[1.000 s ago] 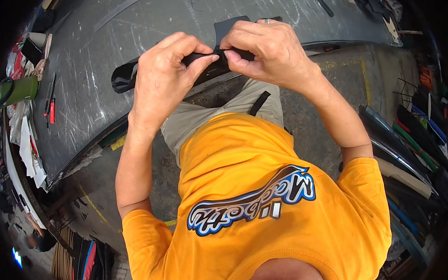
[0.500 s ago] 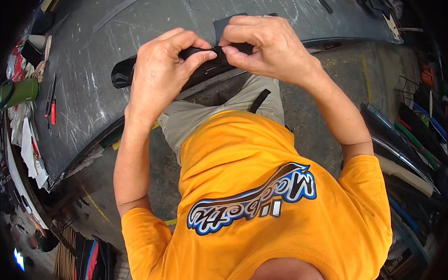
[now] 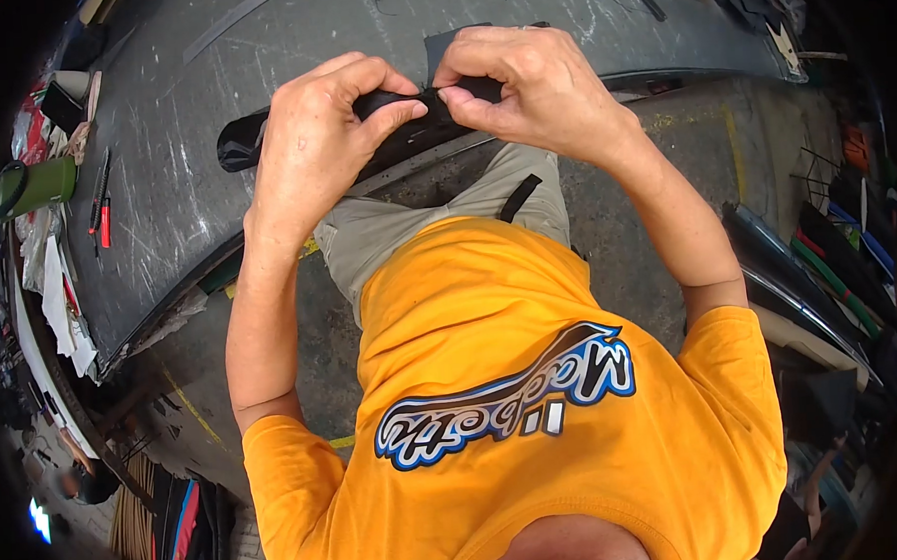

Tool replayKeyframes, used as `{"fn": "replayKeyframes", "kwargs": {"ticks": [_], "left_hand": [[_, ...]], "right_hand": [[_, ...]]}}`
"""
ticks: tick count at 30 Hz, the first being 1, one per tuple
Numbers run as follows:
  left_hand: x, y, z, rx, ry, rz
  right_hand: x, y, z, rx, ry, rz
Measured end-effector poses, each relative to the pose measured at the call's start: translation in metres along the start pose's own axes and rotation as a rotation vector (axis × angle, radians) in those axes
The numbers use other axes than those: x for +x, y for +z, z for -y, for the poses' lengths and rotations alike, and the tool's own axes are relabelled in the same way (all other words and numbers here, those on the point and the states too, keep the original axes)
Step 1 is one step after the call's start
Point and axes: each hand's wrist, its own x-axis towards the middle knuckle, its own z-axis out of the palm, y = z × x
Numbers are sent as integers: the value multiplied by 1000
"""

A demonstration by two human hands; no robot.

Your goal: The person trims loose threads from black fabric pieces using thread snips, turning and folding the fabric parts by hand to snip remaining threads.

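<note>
My left hand (image 3: pixel 322 130) pinches an edge of black, glossy sheet material (image 3: pixel 241 144) between thumb and forefinger. Close beside it, my right hand (image 3: pixel 535 86) pinches the same dark material, the fingertips of both hands almost meeting. The black material lies along the table's near edge, its left end showing past my left hand; whether it is vinyl or coated fabric I cannot tell. A flat dark grey piece (image 3: pixel 442 48) sticks out behind my right hand. What lies right between the fingertips is too small to make out.
The dark table (image 3: pixel 164 192) has white scratches. At its left lie a black cutter (image 3: pixel 100 195), a red pen (image 3: pixel 106 223) and a green cylindrical case (image 3: pixel 49 181). Rolled materials (image 3: pixel 805 314) stand at the right. Another person's arm (image 3: pixel 816 484) shows at lower right.
Both hands and the black material have shifted very slightly left and away from my body, still pinching. Another person's arm and a dark shape have come into view at lower right.
</note>
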Motion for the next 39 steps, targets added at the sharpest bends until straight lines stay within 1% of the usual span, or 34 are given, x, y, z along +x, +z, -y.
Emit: {"fn": "replayKeyframes", "kwargs": {"ticks": [8, 11, 15, 19, 23, 26, 27, 30, 31, 34, 35, 38, 39], "left_hand": [[-1, 1, -3, 61, 51, -3], [-3, 7, -3, 185, 242, -81], [-8, 17, -6, 230, 251, -161], [-10, 25, -4, 198, 233, -185], [-7, 14, -3, 201, 231, -120], [-6, 5, -2, 217, 230, -125], [-4, 3, -2, 222, 237, -124], [-3, 0, -1, 227, 236, -120], [-3, -1, -1, 233, 227, -118], [-3, -4, -2, 237, 205, -104], [-3, -6, -2, 241, 194, -96], [-5, -11, -2, 195, 151, -83], [-5, -12, -1, 171, 129, -75]], "right_hand": [[-2, 6, -3, -37, -70, -63], [-1, 7, -2, -49, -86, -63], [0, 8, -2, -28, -69, -86], [-2, 6, 1, -42, -38, -56], [0, -5, -4, 64, -105, -127], [13, -32, -23, 110, -558, -385], [11, -41, -21, 106, -559, -387], [2, -71, 9, -92, -65, 30], [2, -73, 9, -96, -64, 30], [2, -76, 9, -93, 17, 140], [3, -78, 11, -90, 17, 140], [6, -86, 21, -68, 265, 248], [5, -86, 20, -67, 266, 249]]}}
